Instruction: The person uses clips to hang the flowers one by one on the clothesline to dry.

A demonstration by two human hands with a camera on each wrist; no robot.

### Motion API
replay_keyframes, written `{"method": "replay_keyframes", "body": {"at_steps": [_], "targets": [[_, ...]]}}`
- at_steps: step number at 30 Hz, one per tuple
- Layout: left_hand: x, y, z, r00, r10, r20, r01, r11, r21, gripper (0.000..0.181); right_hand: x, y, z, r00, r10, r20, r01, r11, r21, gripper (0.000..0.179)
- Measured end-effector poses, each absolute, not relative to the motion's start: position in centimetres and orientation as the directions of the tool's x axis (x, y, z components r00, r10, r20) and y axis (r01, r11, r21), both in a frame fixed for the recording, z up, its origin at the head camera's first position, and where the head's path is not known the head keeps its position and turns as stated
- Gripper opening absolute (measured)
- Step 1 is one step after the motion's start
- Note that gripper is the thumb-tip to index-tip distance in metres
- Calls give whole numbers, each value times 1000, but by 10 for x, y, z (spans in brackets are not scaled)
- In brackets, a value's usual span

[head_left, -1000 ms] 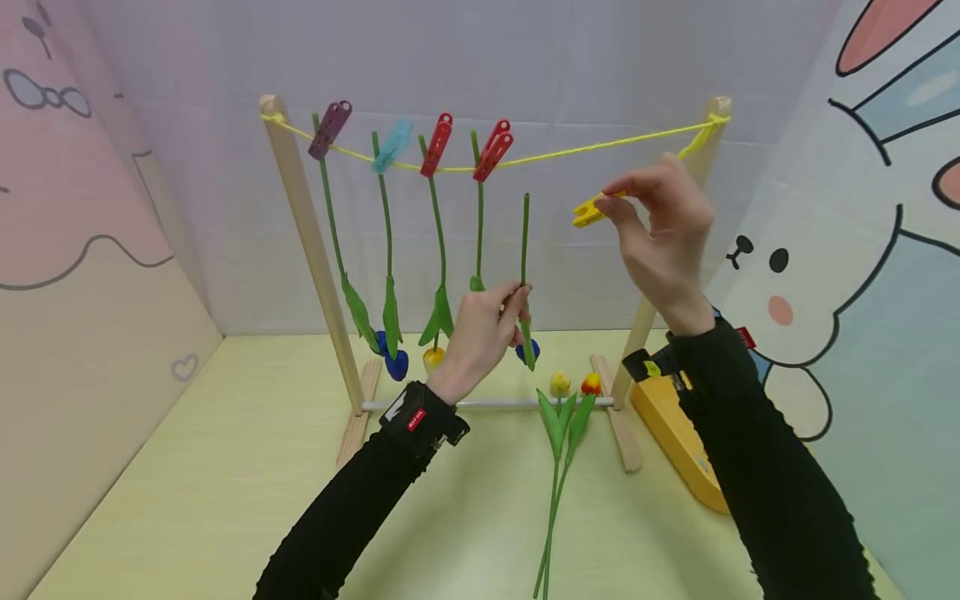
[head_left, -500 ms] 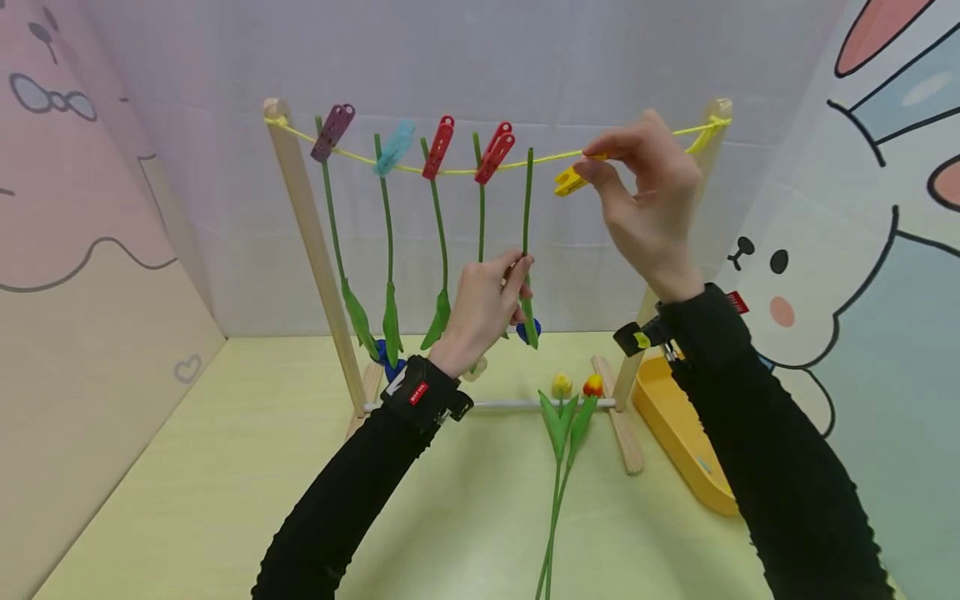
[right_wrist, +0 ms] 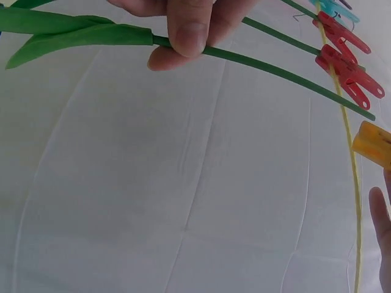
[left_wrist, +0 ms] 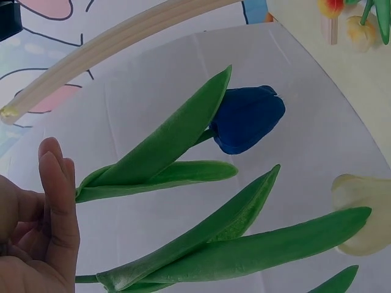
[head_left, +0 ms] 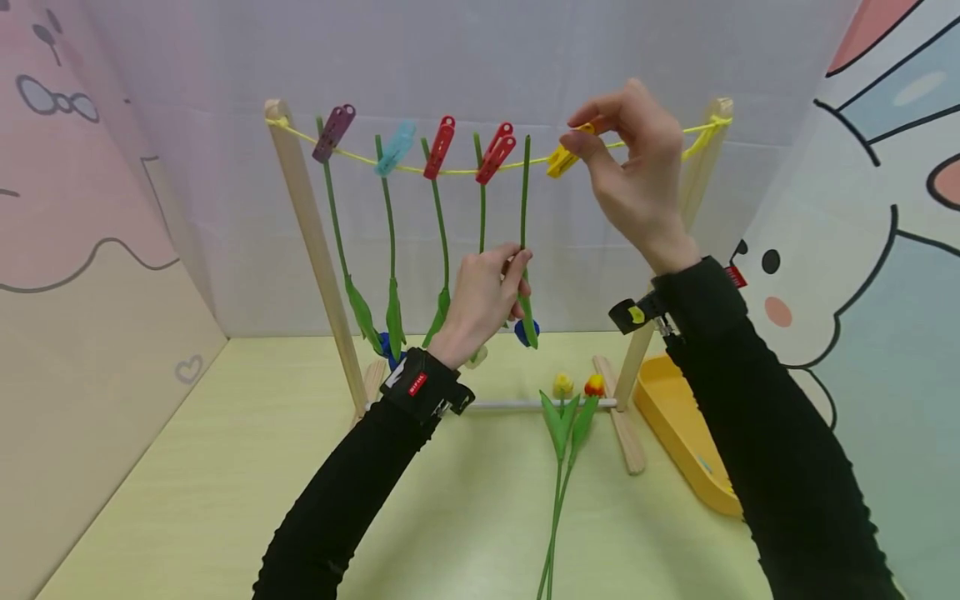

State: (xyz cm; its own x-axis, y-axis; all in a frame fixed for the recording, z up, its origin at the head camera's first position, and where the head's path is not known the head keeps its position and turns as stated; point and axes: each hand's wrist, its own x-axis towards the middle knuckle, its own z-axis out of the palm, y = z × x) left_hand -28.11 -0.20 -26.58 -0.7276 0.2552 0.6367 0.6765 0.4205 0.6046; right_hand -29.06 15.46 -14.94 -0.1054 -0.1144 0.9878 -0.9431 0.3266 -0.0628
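Observation:
My left hand (head_left: pixel 487 296) pinches the green stem of a blue tulip (left_wrist: pixel 247 119), which hangs flower down. The stem's top end crosses the yellow string (head_left: pixel 600 148) in the head view. Right of that stem, my right hand (head_left: pixel 633 162) pinches a yellow clothespin (head_left: pixel 562 160) between thumb and fingers, its tip close to the string. In the right wrist view the clothespin (right_wrist: pixel 374 144) sits just beside the stem's end. Left along the string, a purple clothespin (head_left: pixel 333 133), a light blue clothespin (head_left: pixel 395 148) and two red clothespins (head_left: pixel 439 147) hold upside-down tulips.
The string spans two wooden posts (head_left: pixel 311 250) joined low down by a pale rod (head_left: pixel 517 405). Two tulips, one yellow (head_left: pixel 563 384) and one red-yellow (head_left: pixel 595 385), lie on the table (head_left: pixel 187 500). A yellow tray (head_left: pixel 686 433) stands at right, partly behind my right sleeve.
My left hand has raised the blue tulip until its stem end rises above the string. My right hand has brought the yellow clothespin up and left to the string.

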Motion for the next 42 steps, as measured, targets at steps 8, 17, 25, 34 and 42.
{"method": "replay_keyframes", "body": {"at_steps": [8, 17, 25, 34, 42], "targets": [[-281, -1, -264, -732, 259, 631, 674, 416, 611, 26, -291, 153, -142, -160, -130, 979, -924, 368, -102, 14], [-280, 1, -260, -748, 261, 611, 658, 414, 629, 25, -293, 148, -132, -349, -98, 932, -868, 409, -282, 17], [-281, 0, -261, -749, 259, 610, 656, 416, 629, 24, -293, 145, -130, -356, -152, 922, -870, 414, -268, 18], [-280, -2, -262, -750, 261, 608, 655, 420, 628, 20, -297, 140, -131, -309, -164, 937, -898, 374, -231, 17], [-280, -2, -261, -757, 261, 599, 647, 428, 631, 20, -297, 140, -130, -402, -138, 905, -867, 375, -328, 18]]}}
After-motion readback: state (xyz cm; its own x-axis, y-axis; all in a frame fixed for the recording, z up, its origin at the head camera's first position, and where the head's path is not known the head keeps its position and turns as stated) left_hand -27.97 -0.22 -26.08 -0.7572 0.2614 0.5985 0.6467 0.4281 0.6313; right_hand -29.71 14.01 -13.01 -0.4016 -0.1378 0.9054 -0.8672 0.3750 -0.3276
